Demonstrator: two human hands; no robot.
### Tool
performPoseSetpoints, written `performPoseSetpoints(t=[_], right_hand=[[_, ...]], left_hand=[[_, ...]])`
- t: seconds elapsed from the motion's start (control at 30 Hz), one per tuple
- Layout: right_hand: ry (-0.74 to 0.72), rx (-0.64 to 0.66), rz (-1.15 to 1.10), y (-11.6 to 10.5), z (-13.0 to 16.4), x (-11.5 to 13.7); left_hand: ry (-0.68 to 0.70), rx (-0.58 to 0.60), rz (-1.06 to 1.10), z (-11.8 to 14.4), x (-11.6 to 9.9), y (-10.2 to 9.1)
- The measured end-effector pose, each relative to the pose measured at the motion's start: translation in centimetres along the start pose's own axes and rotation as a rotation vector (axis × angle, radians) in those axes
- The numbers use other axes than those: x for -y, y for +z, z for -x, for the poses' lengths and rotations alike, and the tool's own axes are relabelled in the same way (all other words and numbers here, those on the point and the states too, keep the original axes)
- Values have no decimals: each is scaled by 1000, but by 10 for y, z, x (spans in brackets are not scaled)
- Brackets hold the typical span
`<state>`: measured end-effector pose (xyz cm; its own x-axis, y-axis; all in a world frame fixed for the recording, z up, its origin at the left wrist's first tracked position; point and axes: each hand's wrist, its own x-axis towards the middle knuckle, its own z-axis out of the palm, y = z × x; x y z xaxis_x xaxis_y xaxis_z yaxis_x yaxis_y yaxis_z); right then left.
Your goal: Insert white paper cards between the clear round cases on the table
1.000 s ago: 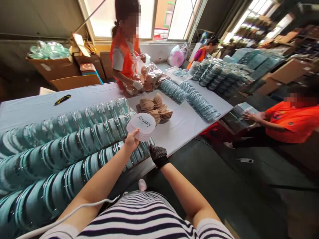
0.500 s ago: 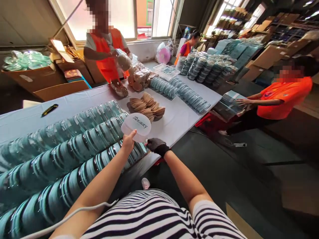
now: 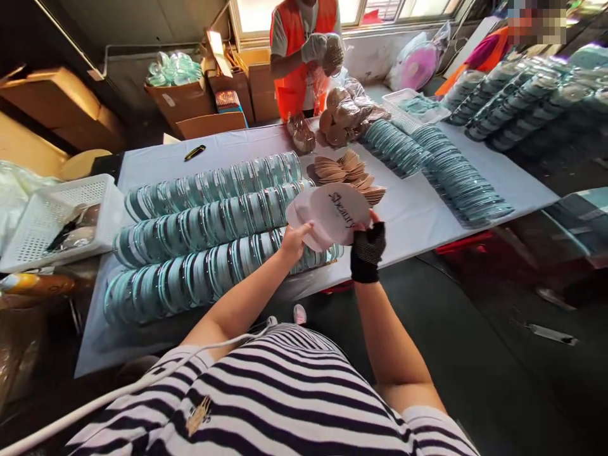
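Got my left hand (image 3: pixel 293 244) and gloved right hand (image 3: pixel 368 246) pinching opposite edges of white pieces (image 3: pixel 339 212), fingers narrow, over worktop (image 3: pixel 411 221). Maybe separating step, I reckon; next move calls for steady grip.

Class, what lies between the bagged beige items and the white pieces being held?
In the head view, fanned beige pieces lie on the table between the bagged beige items and the held white pieces.

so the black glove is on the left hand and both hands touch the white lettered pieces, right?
Not quite: the head view shows the black glove on the right hand, not the left hand; both do touch the white lettered pieces.
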<state>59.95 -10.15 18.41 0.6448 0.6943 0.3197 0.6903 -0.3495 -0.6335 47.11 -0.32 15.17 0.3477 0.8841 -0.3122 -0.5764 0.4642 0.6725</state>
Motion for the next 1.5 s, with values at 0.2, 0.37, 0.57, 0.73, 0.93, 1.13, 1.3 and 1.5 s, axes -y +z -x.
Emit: performPoseSetpoints(t=[0.2, 0.37, 0.57, 0.73, 0.93, 1.13, 1.3, 1.5], right_hand=[[-5, 42, 210, -45, 75, -49], [-191, 296, 313, -9, 109, -52], [-244, 489, 450, 45, 65, -25], [-58, 454, 418, 37, 60, -29], [-9, 527, 402, 56, 53, -17], [227, 782, -39, 63, 51, -19], [517, 1041, -648, 64, 50, -25], [478, 1052, -471, 54, 25, -20]], left_hand=[[-76, -215, 245, -19, -11, -12], [-111, -212, 273, -27, -10, -16], [-121, -225, 264, -26, -10, -16], [-141, -241, 280, -25, -10, -16], [-125, -216, 267, -25, -8, -15], [-90, -223, 255, -21, -5, -14], [-33, -144, 211, -15, 3, -14], [3, -187, 219, -15, 2, -9]])
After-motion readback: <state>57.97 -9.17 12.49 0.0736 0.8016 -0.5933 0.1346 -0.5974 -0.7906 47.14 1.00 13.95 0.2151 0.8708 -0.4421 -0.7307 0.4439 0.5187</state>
